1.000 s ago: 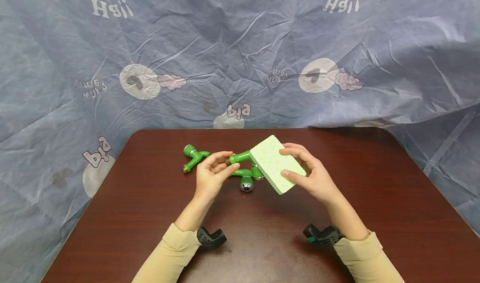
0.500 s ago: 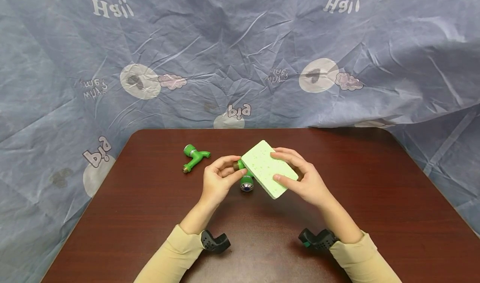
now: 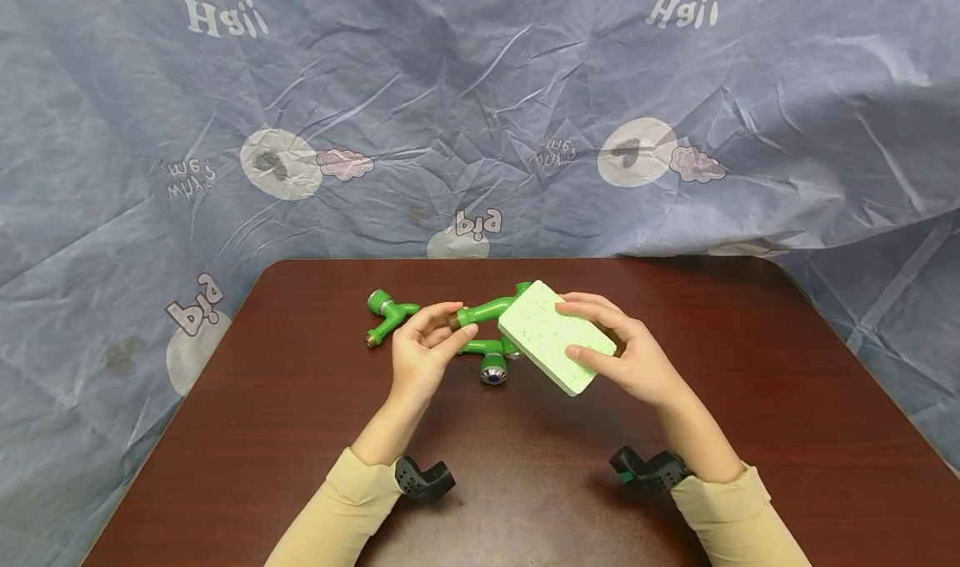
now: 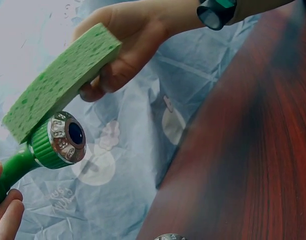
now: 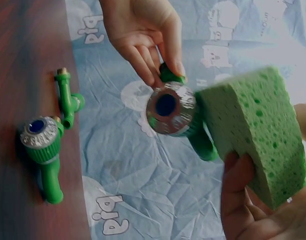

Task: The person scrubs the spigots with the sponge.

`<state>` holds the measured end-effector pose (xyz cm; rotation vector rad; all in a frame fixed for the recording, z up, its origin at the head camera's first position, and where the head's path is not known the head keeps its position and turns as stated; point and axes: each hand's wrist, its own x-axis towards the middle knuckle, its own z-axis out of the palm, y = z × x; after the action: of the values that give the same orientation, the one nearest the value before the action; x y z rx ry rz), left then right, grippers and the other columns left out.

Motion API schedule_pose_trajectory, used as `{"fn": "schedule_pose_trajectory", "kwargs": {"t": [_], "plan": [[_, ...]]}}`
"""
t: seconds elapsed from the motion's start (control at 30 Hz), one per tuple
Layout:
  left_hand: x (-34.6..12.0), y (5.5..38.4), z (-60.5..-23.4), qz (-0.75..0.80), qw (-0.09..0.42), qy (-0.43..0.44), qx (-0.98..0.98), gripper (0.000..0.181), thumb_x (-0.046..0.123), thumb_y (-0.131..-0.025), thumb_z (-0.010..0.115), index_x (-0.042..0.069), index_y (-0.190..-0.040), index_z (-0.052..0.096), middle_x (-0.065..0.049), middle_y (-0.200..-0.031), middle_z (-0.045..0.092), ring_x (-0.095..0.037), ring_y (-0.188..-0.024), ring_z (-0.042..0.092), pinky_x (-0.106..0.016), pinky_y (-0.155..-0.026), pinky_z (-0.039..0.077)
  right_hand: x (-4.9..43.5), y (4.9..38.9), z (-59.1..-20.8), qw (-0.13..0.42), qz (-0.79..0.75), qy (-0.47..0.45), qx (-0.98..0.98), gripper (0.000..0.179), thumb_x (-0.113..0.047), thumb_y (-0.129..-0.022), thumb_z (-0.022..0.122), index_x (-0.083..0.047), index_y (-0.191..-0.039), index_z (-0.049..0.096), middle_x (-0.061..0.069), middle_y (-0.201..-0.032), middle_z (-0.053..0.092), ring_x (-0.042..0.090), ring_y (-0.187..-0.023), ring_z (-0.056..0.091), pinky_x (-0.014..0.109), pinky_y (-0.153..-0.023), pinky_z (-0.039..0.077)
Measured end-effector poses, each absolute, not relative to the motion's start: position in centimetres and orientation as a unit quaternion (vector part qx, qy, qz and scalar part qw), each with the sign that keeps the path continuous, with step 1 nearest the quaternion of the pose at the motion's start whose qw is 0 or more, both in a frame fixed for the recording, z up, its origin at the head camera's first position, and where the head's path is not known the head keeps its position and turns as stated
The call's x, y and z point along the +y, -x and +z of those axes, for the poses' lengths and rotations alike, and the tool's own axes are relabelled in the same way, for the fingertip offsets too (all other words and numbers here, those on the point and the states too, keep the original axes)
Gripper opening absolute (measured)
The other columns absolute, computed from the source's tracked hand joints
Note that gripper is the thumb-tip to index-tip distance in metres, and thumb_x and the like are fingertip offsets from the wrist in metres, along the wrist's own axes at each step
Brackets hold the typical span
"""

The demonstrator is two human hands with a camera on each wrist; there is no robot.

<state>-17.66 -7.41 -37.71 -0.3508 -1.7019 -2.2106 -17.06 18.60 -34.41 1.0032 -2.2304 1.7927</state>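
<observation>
In the head view my left hand (image 3: 420, 354) pinches the brass threaded end of a green faucet (image 3: 491, 308), raised over the table. My right hand (image 3: 637, 354) grips a light green sponge (image 3: 555, 338) between thumb and fingers, tilted over the faucet's far end and hiding part of it. From the left wrist the sponge (image 4: 58, 85) lies along the faucet's ribbed knob (image 4: 48, 145), which has a chrome cap with a dark blue centre. The right wrist view shows the sponge's edge (image 5: 227, 120) right at the faucet's knob (image 5: 170, 107).
Two more green faucets rest on the dark wooden table (image 3: 300, 434): one faucet (image 3: 386, 317) left of my left hand, another faucet (image 3: 492, 367) below the held one, partly hidden. A printed blue-grey cloth (image 3: 480, 117) hangs behind the table's far edge.
Half a second ago the hands were closer together, with the sponge covering most of the faucet. Now the left hand has shifted left with the faucet, and the right hand right with the sponge.
</observation>
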Motion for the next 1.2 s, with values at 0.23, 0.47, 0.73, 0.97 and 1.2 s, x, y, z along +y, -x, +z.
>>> {"fn": "schedule_pose_trajectory", "kwargs": {"t": [0.23, 0.47, 0.73, 0.97, 1.2], "plan": [[-7.7, 17.9, -37.6, -0.778, 0.176, 0.113, -0.593, 0.033, -0.008, -0.074, 0.074, -0.008, -0.105, 0.064, -0.009, -0.094, 0.067, -0.015, -0.077, 0.067, -0.020, -0.062, 0.054, 19.5, 17.3, -34.2, 0.071, 0.600, -0.319, -0.730, 0.045, 0.013, -0.081, 0.062, 0.005, -0.125, 0.055, 0.011, -0.133, 0.047, 0.017, -0.116, 0.049, 0.017, -0.073, 0.049], [-7.8, 17.9, -37.4, -0.786, 0.177, 0.115, -0.581, 0.035, -0.012, -0.074, 0.071, -0.013, -0.107, 0.061, -0.005, -0.093, 0.068, -0.014, -0.078, 0.067, -0.019, -0.063, 0.054, 20.2, 17.7, -34.5, 0.061, 0.598, -0.310, -0.737, 0.044, 0.010, -0.083, 0.061, 0.003, -0.126, 0.054, 0.009, -0.134, 0.046, 0.015, -0.112, 0.051, 0.017, -0.076, 0.048], [-7.9, 17.8, -37.2, -0.786, 0.174, 0.123, -0.580, 0.037, -0.012, -0.074, 0.071, -0.017, -0.108, 0.059, -0.005, -0.093, 0.069, -0.013, -0.078, 0.067, -0.019, -0.063, 0.054, 20.6, 18.1, -34.7, 0.058, 0.609, -0.314, -0.726, 0.045, 0.011, -0.084, 0.061, 0.004, -0.127, 0.053, 0.010, -0.135, 0.046, 0.016, -0.112, 0.050, 0.017, -0.074, 0.049], [-7.9, 17.8, -37.2, -0.787, 0.176, 0.123, -0.579, 0.036, -0.011, -0.074, 0.072, -0.015, -0.108, 0.060, -0.004, -0.093, 0.069, -0.014, -0.078, 0.067, -0.019, -0.064, 0.054, 20.6, 18.1, -34.7, 0.059, 0.609, -0.322, -0.723, 0.044, 0.012, -0.083, 0.060, 0.005, -0.127, 0.053, 0.010, -0.134, 0.046, 0.016, -0.113, 0.049, 0.017, -0.076, 0.048], [-7.8, 17.8, -37.3, -0.788, 0.177, 0.123, -0.577, 0.034, -0.012, -0.074, 0.071, -0.013, -0.106, 0.061, -0.003, -0.092, 0.069, -0.014, -0.079, 0.067, -0.019, -0.063, 0.053, 20.5, 18.0, -34.7, 0.063, 0.614, -0.320, -0.719, 0.044, 0.012, -0.083, 0.061, 0.005, -0.126, 0.054, 0.011, -0.134, 0.046, 0.017, -0.112, 0.050, 0.017, -0.073, 0.049]]}}
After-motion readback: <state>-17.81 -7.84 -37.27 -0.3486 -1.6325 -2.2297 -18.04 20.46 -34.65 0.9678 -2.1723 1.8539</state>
